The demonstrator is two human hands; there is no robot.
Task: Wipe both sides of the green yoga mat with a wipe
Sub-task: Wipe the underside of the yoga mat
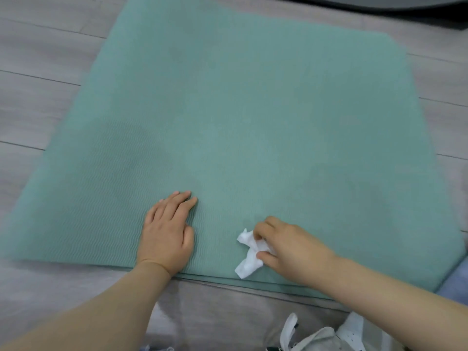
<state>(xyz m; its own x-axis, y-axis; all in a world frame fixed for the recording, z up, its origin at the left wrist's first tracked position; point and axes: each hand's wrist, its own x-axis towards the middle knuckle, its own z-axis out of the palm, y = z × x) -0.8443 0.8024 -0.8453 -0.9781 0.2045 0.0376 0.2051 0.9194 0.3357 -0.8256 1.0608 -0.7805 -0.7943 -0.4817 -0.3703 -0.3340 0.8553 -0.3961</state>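
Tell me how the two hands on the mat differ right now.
The left hand lies flat, palm down, with straight fingers pressing the mat; the right hand is curled, its fingers pinching a crumpled white wipe. The left hand holds nothing; the right holds the wipe against the mat. The left reaches a little farther up the mat than the right. Both are bare and sit near the mat's near edge.

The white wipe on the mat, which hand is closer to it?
The right hand: its fingers pinch the crumpled white wipe near the green yoga mat's near edge. The left hand rests flat on the mat, apart from the wipe.
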